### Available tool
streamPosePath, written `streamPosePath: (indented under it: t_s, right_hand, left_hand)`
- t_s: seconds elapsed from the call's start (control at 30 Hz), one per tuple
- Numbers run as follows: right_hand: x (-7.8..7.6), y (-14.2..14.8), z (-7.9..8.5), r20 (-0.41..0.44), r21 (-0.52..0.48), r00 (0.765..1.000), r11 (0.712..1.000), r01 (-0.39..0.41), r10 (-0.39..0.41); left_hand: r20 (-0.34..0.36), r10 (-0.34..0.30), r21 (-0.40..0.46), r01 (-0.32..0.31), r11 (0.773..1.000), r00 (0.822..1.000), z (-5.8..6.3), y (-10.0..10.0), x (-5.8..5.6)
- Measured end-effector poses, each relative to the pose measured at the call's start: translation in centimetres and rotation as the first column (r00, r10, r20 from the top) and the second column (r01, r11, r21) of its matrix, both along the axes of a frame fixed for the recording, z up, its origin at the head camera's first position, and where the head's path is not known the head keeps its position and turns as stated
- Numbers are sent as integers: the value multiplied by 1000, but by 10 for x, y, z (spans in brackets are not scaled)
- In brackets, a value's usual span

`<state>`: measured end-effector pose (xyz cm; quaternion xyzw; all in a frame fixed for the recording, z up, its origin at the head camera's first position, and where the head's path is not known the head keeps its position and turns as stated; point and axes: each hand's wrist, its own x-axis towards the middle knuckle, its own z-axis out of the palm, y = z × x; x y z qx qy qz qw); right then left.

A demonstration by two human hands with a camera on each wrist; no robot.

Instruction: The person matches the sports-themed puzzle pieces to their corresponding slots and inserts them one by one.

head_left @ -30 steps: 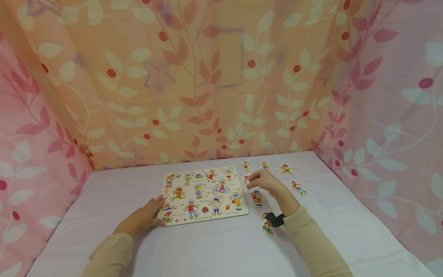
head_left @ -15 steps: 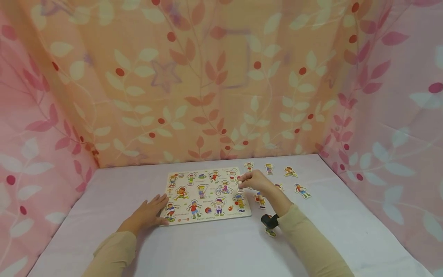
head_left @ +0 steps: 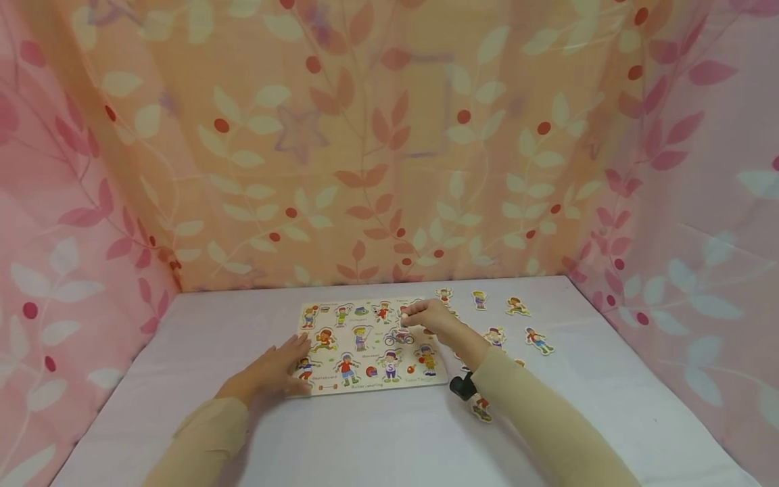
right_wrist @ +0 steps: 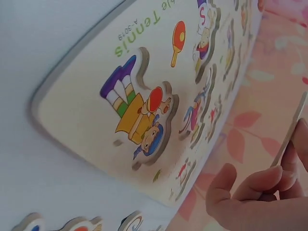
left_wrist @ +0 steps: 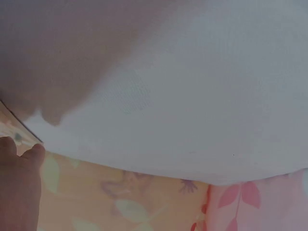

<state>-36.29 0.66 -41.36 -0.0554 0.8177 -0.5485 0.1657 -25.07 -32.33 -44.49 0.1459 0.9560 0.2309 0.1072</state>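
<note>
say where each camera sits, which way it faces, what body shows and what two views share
Head: worn on the head, facing forward and down at the puzzle board and leaf-print curtain; left hand, right hand and sleeves show.
Left wrist: worn there, facing, upside down, across the white tabletop toward that curtain; part of the left hand shows.
Right wrist: worn there, sideways, facing over the puzzle board; fingers show, holding a puzzle piece edge-on.
Head and right wrist share the table tennis figure.
</note>
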Motion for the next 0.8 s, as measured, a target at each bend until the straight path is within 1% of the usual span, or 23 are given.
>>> streamPosePath:
  t_s: [0.1,0.17,0.27,0.37,0.5,0.63,0.8]
  right_hand:
    - [-6,-10,0,30,-22,999,1000,16,-16]
    - [-10,-18,-2,34,-35,999,999,21,-20]
    - [-14,-30,-5,23,-61,999,998,26,-25]
    - [-18,-42,-9,2,-95,1000,995,12,-12]
    - [-21,-57,-13,7,-128,1000,992,6,-5]
    - [-23,-69,-15,27,-118,1000,993,7,-4]
    - [-26,-81,-14,38,-90,999,996,-11,14]
  left_hand:
    - [8,6,-32,-6,999,1000,-2,2,0]
    - [6,4,-44,-3,999,1000,-4,2,1]
    - [-6,-4,-56,4,998,1000,-8,3,1]
    - [1,11,-65,-11,998,1000,-10,3,0]
    - [11,24,-80,-23,997,1000,-11,4,-1]
    - [10,18,-83,-17,996,1000,-10,5,0]
    - [33,23,-78,-20,997,999,-7,4,-1]
